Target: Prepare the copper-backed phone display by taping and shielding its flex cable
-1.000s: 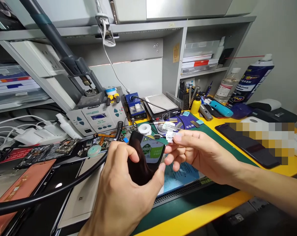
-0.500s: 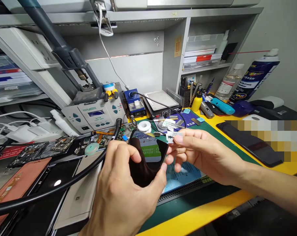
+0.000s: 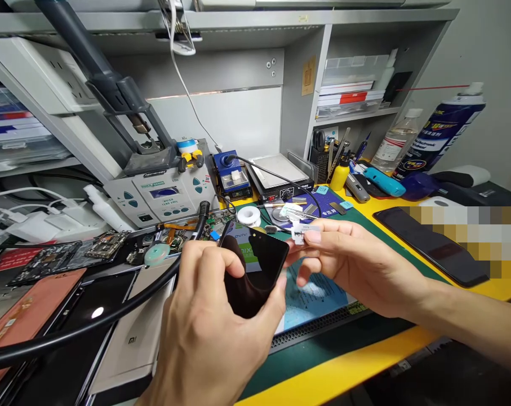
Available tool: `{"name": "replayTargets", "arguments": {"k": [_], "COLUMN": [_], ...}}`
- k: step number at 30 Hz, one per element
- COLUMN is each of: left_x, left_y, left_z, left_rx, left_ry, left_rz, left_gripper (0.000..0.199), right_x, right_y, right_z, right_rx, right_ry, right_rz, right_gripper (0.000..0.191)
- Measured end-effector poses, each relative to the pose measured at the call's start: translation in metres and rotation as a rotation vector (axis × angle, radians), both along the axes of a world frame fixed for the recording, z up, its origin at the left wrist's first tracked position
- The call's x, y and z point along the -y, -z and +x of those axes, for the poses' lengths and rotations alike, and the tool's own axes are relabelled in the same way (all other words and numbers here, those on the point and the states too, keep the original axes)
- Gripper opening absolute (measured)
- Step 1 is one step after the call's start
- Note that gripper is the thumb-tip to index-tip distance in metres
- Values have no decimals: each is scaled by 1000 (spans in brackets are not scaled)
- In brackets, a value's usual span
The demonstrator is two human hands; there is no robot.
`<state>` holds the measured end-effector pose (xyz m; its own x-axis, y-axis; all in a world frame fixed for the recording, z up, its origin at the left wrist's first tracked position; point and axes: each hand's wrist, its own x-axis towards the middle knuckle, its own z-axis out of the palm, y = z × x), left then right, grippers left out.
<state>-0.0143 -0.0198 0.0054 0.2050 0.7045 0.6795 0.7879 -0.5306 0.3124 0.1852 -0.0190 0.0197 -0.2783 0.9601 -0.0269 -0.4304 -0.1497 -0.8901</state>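
My left hand [image 3: 208, 332] grips a black glossy phone screen panel [image 3: 255, 276] from below and behind, its fingers curled over the lower edge. The upper part of the glass mirrors a green-and-white printed sheet. My right hand [image 3: 348, 265] comes in from the right and pinches a small white strip [image 3: 300, 232] between thumb and fingers. That strip sits just above the panel's right corner, and the two appear apart. The fingers hide most of the strip.
A black hot-air hose [image 3: 98, 321] curves past my left hand. Beneath my hands lie a green cutting mat [image 3: 386, 270] and a blue printed sheet [image 3: 318, 299]. Opened phone parts [image 3: 107, 246], a solder roll [image 3: 249, 216] and a soldering station [image 3: 158, 197] stand to the left and behind.
The panel has tilted, so its reflection has shifted. My right hand still pinches the white strip, which stays near the panel's corner. The whole view has moved slightly as my head tilted down.
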Motion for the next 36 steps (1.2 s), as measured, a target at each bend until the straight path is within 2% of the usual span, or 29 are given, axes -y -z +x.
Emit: {"name": "replayTargets", "arguments": {"k": [7,14,20,26,36], "left_x": [3,5,6,6,7], "left_y": [0,1,0,0,1], "left_z": [3,2,5,3,3], "left_rx": [-39,-55,-51,-75,-62], "left_ry": [-52,-60,-76,-65,-59], "left_rz": [-4,-35,-102,-69,-71], "left_gripper": [34,37,28,36,35], "right_x": [-3,-4,-6,-6,-6], "right_y": [2,4,4,4,4], "right_z": [0,-1,-1,-1,-2], "right_rx": [-83,-76,-78,-65,-74], "right_ry": [-15,7,6,7,0], "right_rz": [-58,-98,-100,-113,-116], "right_gripper": [13,13,16,15,14]}}
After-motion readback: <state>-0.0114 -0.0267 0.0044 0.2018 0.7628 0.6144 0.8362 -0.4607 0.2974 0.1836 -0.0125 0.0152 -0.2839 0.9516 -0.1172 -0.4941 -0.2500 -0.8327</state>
